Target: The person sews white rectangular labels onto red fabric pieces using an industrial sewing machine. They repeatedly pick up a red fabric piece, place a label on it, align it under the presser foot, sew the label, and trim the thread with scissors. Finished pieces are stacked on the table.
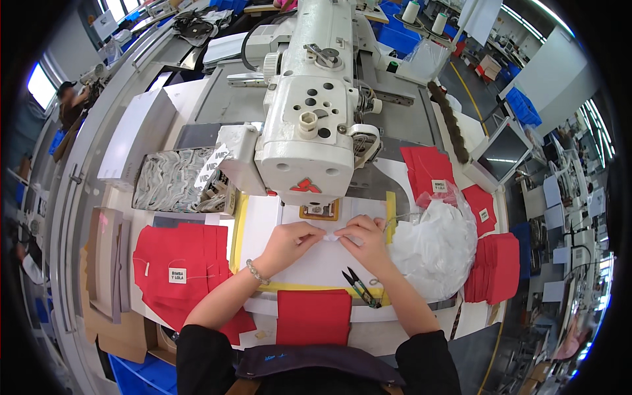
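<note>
- The small white piece [330,236], thin and soft-looking, is between the two hands, just in front of the sewing machine's stitching area; its exact material is too small to tell.
- The sewing machine [306,145] has a rounded, cream-painted metal head, with a brassy rectangular clamp frame [320,209] beneath it.
- Flat, matte red panels [178,253] lie in an overlapping stack at left; a squarish red stack [313,316] sits nearest the body.
- A crinkled clear plastic bag [469,212] lies over part of a puffy white heap [431,247] at right.
- Slim dark thread snips [361,288] lie near the right forearm.
- The left hand [294,240], below a beaded bracelet [257,272], pinches the piece between thumb and fingers, its wrist angled inward.
- The right hand [364,238] mirrors it, fingers curled, thumb and fingertips pinching the other end.
</note>
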A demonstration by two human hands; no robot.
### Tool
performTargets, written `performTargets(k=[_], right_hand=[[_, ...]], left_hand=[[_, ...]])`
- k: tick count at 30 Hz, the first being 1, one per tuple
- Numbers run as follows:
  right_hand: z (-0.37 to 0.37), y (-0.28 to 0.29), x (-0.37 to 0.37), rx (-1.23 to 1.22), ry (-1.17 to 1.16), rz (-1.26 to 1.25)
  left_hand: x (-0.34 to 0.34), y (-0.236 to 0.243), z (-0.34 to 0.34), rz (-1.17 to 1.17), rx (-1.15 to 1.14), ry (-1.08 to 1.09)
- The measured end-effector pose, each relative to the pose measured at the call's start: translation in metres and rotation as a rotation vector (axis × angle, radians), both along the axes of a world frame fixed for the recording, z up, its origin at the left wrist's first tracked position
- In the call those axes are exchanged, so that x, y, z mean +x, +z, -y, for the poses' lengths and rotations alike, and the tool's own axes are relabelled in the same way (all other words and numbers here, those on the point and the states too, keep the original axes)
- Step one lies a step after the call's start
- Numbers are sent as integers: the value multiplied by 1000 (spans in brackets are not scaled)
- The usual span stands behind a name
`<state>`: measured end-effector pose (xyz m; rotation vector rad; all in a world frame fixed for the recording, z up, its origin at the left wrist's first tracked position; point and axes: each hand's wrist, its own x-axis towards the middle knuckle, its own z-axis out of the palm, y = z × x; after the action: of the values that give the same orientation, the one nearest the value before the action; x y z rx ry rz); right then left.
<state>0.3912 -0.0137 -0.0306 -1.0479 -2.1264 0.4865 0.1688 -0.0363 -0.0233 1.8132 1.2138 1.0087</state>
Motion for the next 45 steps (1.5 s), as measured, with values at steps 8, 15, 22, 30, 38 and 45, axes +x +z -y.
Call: performTargets(k=[8,15,22,30,38,45], right_hand=[[35,27,3,-861,271,-759],[51,25,-1,-1087,384,-1043],[58,17,-6,-1137,380,-1091],[64,18,-8,-1141,384,-1115],[74,41,-15,-1016,96,-837],[77,50,-20,-1173,42,-1143]], left_hand=[[-1,24,38,515,-266,121],[3,30,59,722,-329,109],[4,34,67,785,-345,100],[4,33,72,806,-358,100],[0,36,73,757,-365,95],[-10,30,70,1005,-527,-137]])
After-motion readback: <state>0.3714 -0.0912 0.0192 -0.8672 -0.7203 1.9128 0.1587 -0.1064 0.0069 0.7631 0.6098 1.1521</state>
